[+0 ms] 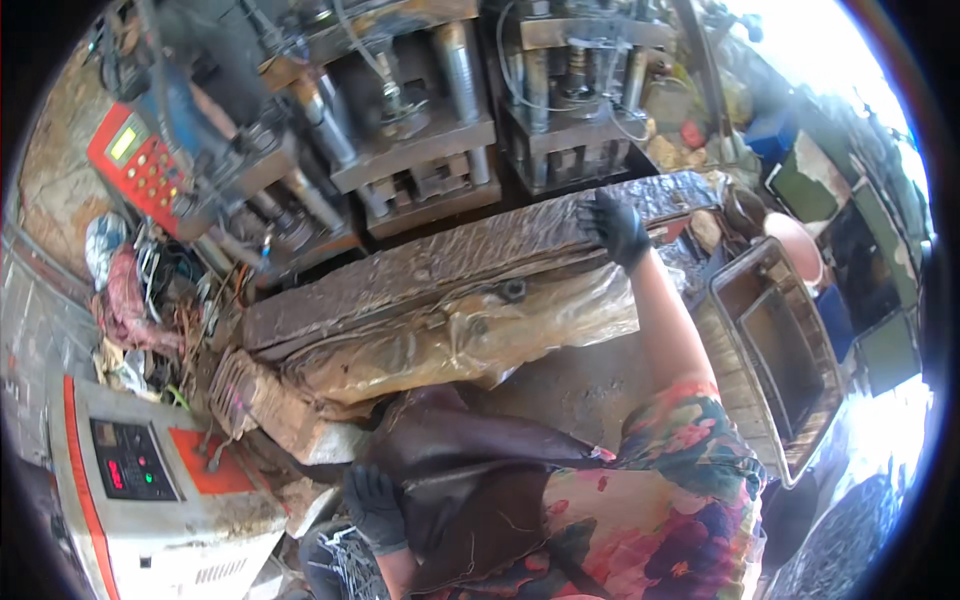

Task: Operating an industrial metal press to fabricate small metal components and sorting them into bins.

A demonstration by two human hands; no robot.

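My right hand (618, 232), in a dark grey glove, is stretched forward over the right part of a long dark bench top (430, 262). Its fingers look apart against that wrinkled, grimy surface, and nothing shows in them. Low on the left is my left hand (372, 508), gloved too, its fingers extended beside the dark brown apron (470, 440) over my lap. Close to it, a container of thin metal pieces (345, 562) is partly hidden by my arm. Crumpled clear plastic sheeting (450, 345) hangs along the bench's near side, with a small dark ring-shaped part (513, 290) on it.
Press machines with steel columns (458, 75) stand behind the bench. A red keypad controller (138, 165) is at far left, above a grey control cabinet (165, 500). Bricks (265, 395) lie at the bench's left end. A rectangular bin (775, 350) and a pink bowl (793, 248) are on the right.
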